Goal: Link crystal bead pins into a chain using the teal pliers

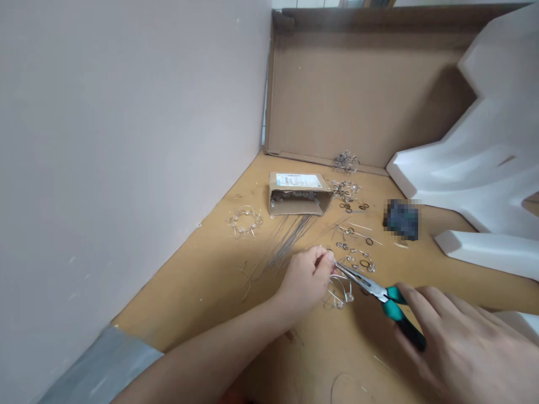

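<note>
My right hand [455, 325] is wrapped round the green and black handles of needle-nose pliers [368, 285]. The pliers' tips meet the fingertips of my left hand [306, 276]. Pinched in that left hand is a wire ring with clear beads [339, 297], which hangs below the fingers. The exact spot where the jaws touch the wire is hidden by the fingertips. Just past the pliers lie clear beads and bent wire pieces [357, 259], along with small dark rings [369, 241].
A small open cardboard box [297, 193] holds clear beads, with straight wires [290, 238] lying before it. Left of it rests a beaded wire ring [245, 220]. Wire heaps [346, 161] lie behind. A blurred dark object [402, 219] and white foam [458, 202] are at right; a pale wall [126, 140] borders the left.
</note>
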### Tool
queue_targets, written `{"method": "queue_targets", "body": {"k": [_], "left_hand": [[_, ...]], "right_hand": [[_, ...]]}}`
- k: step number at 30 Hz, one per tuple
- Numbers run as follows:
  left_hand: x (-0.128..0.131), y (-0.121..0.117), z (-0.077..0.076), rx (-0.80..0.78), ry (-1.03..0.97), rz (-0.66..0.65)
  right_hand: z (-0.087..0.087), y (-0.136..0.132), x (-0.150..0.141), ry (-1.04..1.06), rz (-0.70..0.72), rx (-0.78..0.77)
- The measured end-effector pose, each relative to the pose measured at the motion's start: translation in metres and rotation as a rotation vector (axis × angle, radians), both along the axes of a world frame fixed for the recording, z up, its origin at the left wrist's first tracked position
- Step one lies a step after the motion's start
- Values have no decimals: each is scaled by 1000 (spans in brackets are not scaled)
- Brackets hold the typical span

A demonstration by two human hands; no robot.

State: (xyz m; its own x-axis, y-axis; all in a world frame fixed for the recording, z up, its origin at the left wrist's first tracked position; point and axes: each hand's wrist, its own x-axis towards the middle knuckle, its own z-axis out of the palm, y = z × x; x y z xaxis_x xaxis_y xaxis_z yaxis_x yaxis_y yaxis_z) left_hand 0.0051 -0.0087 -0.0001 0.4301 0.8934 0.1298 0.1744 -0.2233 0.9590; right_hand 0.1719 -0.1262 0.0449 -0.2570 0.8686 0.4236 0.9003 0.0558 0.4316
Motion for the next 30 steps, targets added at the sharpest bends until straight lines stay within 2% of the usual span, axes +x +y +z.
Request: {"method": "queue_targets", "body": {"k": [4, 9, 15, 18, 25, 30], "left_hand": [[-2, -1, 3, 45, 41, 8], [-3, -2, 4, 196, 113, 17], [-3, -2, 8, 352, 219, 24], [-4, -3, 9, 374, 221, 15], [-4, -3, 8, 377, 196, 4], [-4, -3, 8, 294, 137, -15]], "right_hand": [[-3, 2, 5, 40, 15, -18], [-10, -1, 9, 149, -34, -157], [-6, 0, 8, 86, -19, -68], [-3, 0, 10, 27, 13, -22], [-2, 1, 11, 21, 30, -37], [-2, 1, 11, 56, 75, -1]]}}
